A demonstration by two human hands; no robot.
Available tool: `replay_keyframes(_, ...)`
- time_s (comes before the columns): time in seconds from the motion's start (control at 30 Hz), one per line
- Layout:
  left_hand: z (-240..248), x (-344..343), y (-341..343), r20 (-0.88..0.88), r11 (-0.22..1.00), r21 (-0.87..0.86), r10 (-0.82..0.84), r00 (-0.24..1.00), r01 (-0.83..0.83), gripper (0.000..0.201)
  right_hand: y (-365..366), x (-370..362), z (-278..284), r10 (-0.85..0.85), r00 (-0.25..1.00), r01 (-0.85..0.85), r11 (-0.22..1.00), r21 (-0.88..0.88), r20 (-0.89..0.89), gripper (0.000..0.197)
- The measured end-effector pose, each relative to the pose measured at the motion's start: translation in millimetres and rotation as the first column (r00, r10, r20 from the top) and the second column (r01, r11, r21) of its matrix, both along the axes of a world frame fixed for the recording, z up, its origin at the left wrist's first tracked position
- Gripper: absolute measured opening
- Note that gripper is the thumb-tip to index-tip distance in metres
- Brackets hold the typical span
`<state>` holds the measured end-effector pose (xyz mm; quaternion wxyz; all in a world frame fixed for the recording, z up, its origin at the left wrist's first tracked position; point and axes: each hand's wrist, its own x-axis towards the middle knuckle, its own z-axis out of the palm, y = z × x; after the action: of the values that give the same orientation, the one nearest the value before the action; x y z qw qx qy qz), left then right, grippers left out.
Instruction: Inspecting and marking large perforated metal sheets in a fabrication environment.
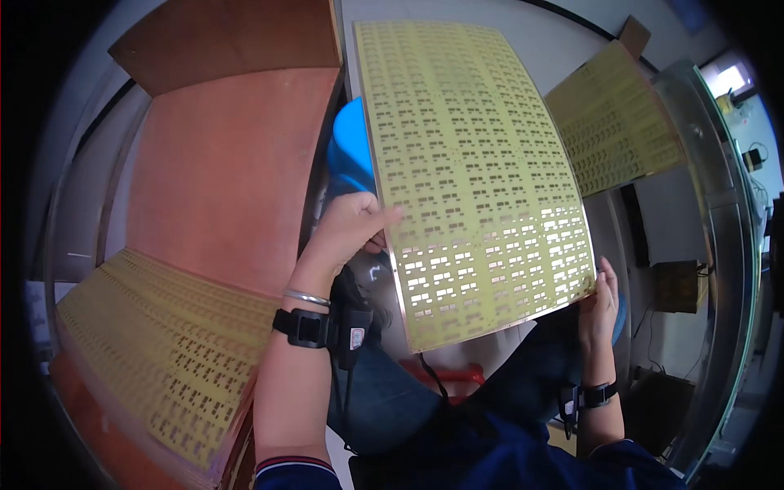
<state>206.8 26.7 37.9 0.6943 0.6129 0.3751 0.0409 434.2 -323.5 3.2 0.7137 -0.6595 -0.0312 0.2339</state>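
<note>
A large yellow-green panel [490, 163] with rows of small shiny rectangular pads, like a printed circuit board sheet, is held up in front of me, slightly bowed. My left hand [351, 224] grips its left edge, thumb on the front face and fingers behind. At the lower right corner, my right hand [603, 302] holds the edge, its fingers partly hidden by the panel. Light glints off the pads in the lower part. To the left lies another patterned yellow-green panel [175, 351], below a plain copper-coloured sheet [224, 175].
A brown board [237, 41] stands behind the copper sheet. Another patterned panel [616, 122] leans at the right, by a glass-edged metal frame [719, 180]. Something blue [351, 143] shows behind the held panel. A red object [453, 377] lies below it, between my legs.
</note>
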Motion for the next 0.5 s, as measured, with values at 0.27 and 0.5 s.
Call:
replay_keyframes(0.27,21,-3,-28,0.042,0.544,0.834,0.108,0.993,-0.094,0.023,41,-35,46,0.128,0.848,-0.102,0.992,-0.078,0.513,0.06)
replay_keyframes(0.5,23,1,-66,0.286,0.775,0.602,-0.435,0.854,0.193,0.027,78,-74,65,0.659,0.652,-0.649,0.741,-0.175,0.376,0.056)
